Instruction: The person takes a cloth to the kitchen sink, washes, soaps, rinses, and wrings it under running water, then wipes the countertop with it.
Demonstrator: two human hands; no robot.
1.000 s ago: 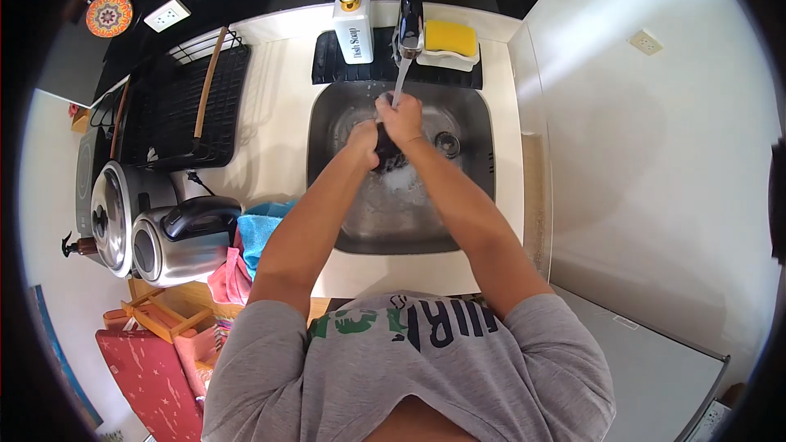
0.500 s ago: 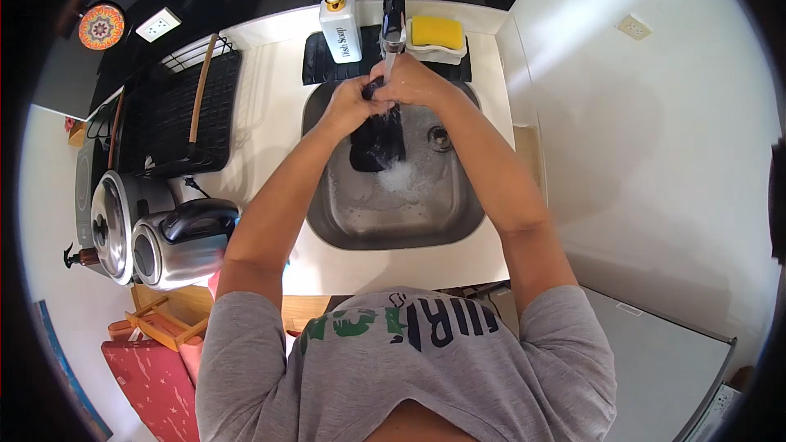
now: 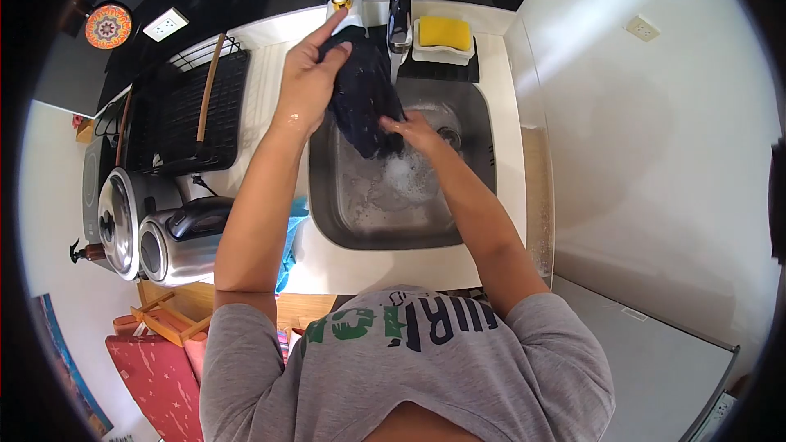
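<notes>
A wet, dark navy cloth (image 3: 364,98) hangs stretched over the back left of the metal sink (image 3: 360,229). My left hand (image 3: 309,78) grips its upper end, raised in front of the dish soap bottle (image 3: 338,2), thumb and fingers closed on the fabric. Lower down, my right hand (image 3: 417,133) holds the cloth's right edge inside the sink. Water runs from the faucet (image 3: 399,33) just right of the cloth. Foamy water (image 3: 405,176) lies on the sink bottom below.
A yellow sponge (image 3: 444,32) sits in a white holder right of the faucet. On the left stand a black dish rack (image 3: 184,119), an electric kettle (image 3: 184,245) and a lidded pot (image 3: 119,221). A blue cloth (image 3: 291,250) hangs over the counter's front edge.
My left hand has lifted the cloth's upper end up and left, away from the water stream. My right hand has moved down to the cloth's lower right edge. The cloth is now spread out.
</notes>
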